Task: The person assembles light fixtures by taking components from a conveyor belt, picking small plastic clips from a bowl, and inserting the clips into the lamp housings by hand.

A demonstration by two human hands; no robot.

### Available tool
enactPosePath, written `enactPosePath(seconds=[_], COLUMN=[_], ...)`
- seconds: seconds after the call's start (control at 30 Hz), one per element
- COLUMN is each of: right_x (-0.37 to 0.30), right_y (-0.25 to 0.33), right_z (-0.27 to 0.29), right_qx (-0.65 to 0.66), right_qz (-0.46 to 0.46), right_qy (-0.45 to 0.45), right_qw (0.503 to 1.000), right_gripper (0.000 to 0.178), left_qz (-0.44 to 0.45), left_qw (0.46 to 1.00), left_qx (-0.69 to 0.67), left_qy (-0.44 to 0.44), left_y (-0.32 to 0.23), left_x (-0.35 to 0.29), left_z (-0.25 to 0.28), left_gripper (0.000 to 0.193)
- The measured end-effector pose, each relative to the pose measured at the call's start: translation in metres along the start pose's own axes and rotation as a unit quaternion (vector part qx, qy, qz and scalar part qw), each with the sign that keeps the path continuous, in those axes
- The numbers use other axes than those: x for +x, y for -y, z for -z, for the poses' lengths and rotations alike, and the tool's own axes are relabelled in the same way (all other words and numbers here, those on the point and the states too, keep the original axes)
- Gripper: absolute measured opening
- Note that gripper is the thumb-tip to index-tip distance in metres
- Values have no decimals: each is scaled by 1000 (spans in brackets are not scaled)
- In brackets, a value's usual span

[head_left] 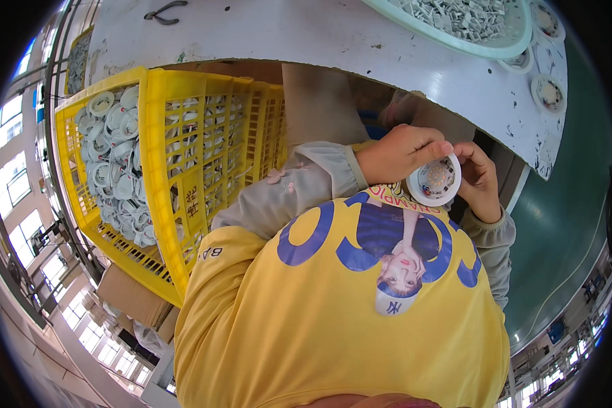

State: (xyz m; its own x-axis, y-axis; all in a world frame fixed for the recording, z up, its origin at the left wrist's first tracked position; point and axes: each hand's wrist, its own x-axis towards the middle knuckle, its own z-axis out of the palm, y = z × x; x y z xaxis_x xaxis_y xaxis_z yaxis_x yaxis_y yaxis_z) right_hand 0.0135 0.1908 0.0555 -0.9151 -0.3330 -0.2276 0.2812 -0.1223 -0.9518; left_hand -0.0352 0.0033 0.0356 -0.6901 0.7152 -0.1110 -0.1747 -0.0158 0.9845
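In front of my chest I hold a round white LED lamp [435,181], its flat board of small yellowish LEDs turned up toward me. My left hand [405,154] is closed on its upper left edge, with the thumb along the rim. At the lamp's right edge my right hand [479,178] is closed too, thumb and fingers bent at the rim. Its fingertips are partly hidden behind the lamp. Both hands are in the air just off the near edge of the white table [285,34].
A yellow plastic crate [173,183] heaped with round white lamp parts [112,163] stands at my left. Pliers [164,12] lie at the table's far left. A pale green basin [517,42] holds many small white pieces. Beside it lie several round lamps [548,93]. Cardboard [132,296] is below the crate.
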Motion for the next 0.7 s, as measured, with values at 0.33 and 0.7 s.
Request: enactPosePath(seconds=[0.33,0.7], right_x=[-5,-7], right_y=[1,1], right_z=[-13,-11], right_qx=[-267,-283], right_qz=[132,137], right_qy=[-84,-87], right_qw=[951,945], right_gripper=[18,21], left_qz=[19,-3], left_qw=[984,987], left_qx=[-174,-161], left_qy=[21,19], left_y=[10,8], left_x=[0,-1], left_z=[-1,-3], left_gripper=[41,39])
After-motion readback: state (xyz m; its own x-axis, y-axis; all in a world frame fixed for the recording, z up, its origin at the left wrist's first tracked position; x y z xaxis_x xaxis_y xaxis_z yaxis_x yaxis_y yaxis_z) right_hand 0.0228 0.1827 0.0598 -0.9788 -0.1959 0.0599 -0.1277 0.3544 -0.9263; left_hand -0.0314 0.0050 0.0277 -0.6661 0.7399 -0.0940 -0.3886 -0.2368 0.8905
